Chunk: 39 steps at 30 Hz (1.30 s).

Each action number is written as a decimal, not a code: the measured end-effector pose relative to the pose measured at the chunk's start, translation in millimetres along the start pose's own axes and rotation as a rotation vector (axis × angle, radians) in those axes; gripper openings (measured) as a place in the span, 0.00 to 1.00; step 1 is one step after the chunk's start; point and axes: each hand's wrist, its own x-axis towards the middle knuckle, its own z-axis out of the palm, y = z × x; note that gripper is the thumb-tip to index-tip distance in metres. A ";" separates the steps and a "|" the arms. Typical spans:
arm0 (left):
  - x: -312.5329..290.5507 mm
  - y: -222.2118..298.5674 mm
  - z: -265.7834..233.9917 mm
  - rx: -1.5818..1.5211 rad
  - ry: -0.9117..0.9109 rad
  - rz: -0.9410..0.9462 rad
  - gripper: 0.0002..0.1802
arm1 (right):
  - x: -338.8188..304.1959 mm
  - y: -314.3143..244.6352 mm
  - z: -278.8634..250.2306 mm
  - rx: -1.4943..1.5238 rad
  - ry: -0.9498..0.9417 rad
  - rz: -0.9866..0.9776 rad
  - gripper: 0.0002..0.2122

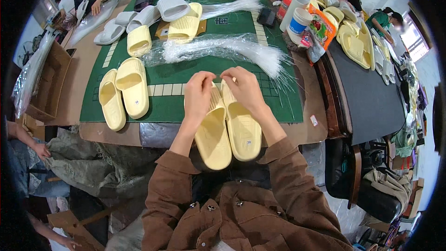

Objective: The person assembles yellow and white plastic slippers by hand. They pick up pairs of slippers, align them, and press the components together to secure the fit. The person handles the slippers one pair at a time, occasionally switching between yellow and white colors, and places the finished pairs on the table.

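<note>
Near yellow slide sandals (212, 144): sitting side by side under both grips, pointing toes-away, jutting past the near edge of the bench (302, 135).
Left grip (200, 94): curling over the toe end of the left sandal, bending at thumb and forefinger; cannot tell whether clenched on something fine.
Right grip (245, 89): facing the left one just beside it, curling likewise; cannot tell what is being grasped.
Other yellow pair (132, 89): resting to the left on the green mat (172, 111).
Bundle of clear strands (218, 50): stretching across beyond both grips, fanning out rightward.
Grey slide sandals (173, 9): lying farther off, leftward.
</note>
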 end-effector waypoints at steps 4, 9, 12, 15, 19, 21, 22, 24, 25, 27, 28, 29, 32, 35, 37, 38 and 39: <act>-1.0 -7.0 -9.5 -0.213 0.110 -0.224 0.08 | -2.5 6.9 -8.0 -0.004 0.022 0.141 0.05; 2.0 -2.5 -9.4 -0.257 0.113 -0.207 0.08 | -5.4 10.3 -12.1 0.047 -0.044 0.131 0.06; -1.6 0.1 -7.7 -0.210 0.125 -0.145 0.07 | -6.0 9.1 -15.6 0.105 -0.022 0.195 0.04; -4.6 13.8 -11.7 -0.052 0.057 -0.044 0.07 | -6.2 5.8 -15.2 0.098 0.020 0.241 0.04; -24.1 32.3 -24.4 0.141 -0.015 0.138 0.17 | -4.6 2.6 -17.4 0.145 -0.001 0.326 0.04; -48.9 50.3 -36.8 0.204 -0.028 0.258 0.20 | -6.5 3.9 -14.5 0.177 -0.012 0.348 0.05; -62.7 55.2 -39.3 0.229 -0.037 0.317 0.22 | -6.1 5.9 -15.7 0.144 -0.013 0.321 0.05; -97.2 59.4 -41.0 0.187 -0.170 0.203 0.23 | -5.8 9.5 -14.6 0.096 -0.022 0.260 0.05; -110.1 61.6 -39.1 0.162 -0.236 0.146 0.23 | -7.6 11.9 -14.5 0.116 -0.009 0.253 0.06; -129.3 60.8 -35.1 0.257 -0.241 0.101 0.27 | -6.8 5.9 -13.3 0.137 -0.019 0.232 0.07; -135.9 57.6 -31.5 0.303 -0.242 0.078 0.30 | -6.8 3.8 -13.4 0.147 -0.025 0.220 0.07; -140.2 50.1 -25.0 0.364 -0.264 0.061 0.36 | -8.9 6.6 -15.4 0.155 -0.085 0.257 0.09; -132.6 53.2 -12.3 0.509 -0.273 0.123 0.40 | -17.9 6.4 -21.7 0.170 -0.117 0.179 0.10; -119.9 47.3 -0.7 0.518 -0.271 0.072 0.40 | -22.6 3.2 -29.2 0.184 -0.174 0.100 0.11; -108.0 45.6 6.1 0.559 -0.189 0.099 0.35 | -24.6 0.2 -29.4 0.156 -0.187 0.034 0.10; -103.1 44.0 10.7 0.586 -0.204 0.055 0.32 | -26.1 -0.9 -26.5 0.135 -0.155 0.053 0.10; -98.9 41.5 15.6 0.612 -0.218 0.011 0.29 | -28.2 -2.0 -22.5 0.114 -0.124 0.070 0.10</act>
